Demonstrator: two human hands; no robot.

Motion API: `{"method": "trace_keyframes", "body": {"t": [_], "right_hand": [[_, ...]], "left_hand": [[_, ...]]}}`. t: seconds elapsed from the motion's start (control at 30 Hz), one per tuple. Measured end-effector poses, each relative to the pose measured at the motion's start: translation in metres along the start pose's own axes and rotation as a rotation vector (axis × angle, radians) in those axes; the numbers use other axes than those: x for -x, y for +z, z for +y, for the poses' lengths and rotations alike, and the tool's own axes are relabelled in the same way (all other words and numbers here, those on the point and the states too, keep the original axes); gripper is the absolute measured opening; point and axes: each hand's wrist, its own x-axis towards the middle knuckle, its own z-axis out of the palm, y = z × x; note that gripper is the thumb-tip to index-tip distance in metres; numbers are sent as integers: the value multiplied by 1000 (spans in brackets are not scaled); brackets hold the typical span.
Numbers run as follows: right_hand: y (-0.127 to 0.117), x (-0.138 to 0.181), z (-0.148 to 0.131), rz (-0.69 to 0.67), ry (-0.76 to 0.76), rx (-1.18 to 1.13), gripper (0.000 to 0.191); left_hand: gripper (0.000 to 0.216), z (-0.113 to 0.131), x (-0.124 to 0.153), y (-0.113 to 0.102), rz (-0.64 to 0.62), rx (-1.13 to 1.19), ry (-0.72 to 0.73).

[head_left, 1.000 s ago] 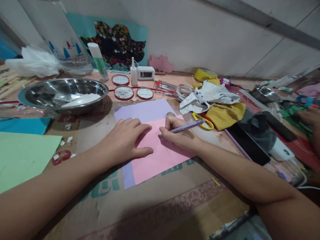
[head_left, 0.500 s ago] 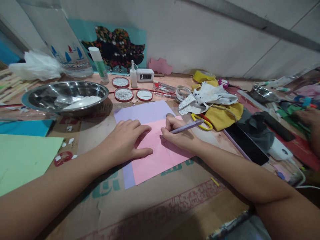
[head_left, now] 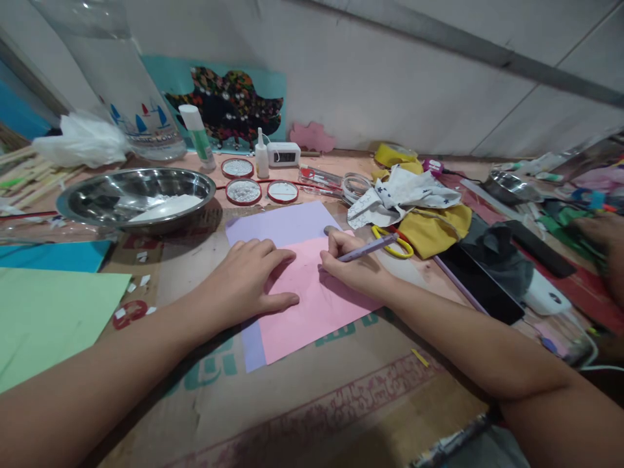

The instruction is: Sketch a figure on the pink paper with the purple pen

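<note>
Pale wall (head_left: 390, 84) behind a crowded counter (head_left: 431, 273); brown cardboard (head_left: 234, 406) lies on it. Pink sheet (head_left: 297, 328) rests on purple sheet (head_left: 283, 224), which shows along the far and left sides. Left hand (head_left: 253, 276): palm down across the pink sheet's left edge, thumb and index spread, fingers released, grasping nothing. Right hand (head_left: 358, 263): fingers pinched round a purple pen (head_left: 368, 248), tip at the pink sheet. Margins: purple sheet's far edge stops just short of 3 red-rimmed dishes (head_left: 244, 192); steel bowl (head_left: 146, 227) near its left. Yellow scissor handle (head_left: 408, 250) crowds the right; pen's rear end overlaps it in view, contact cannot be told. Widest room: cardboard on the near side.
</note>
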Motion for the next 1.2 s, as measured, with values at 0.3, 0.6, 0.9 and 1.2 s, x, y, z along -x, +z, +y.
{"method": "trace_keyframes", "body": {"t": [0.3, 0.6, 0.9, 1.2], "right_hand": [[-7, 2, 2, 65, 79, -140, 31], [-31, -35, 42, 235, -144, 166, 18], [-30, -25, 28, 33, -172, 227, 8], [-22, 1, -10, -426, -359, 329, 16]], "left_hand": [[66, -1, 0, 2, 12, -3, 13], [42, 1, 3, 2, 77, -15, 134], [36, 1, 5, 6, 92, 45, 179], [77, -8, 1, 13, 96, 42, 66]]}}
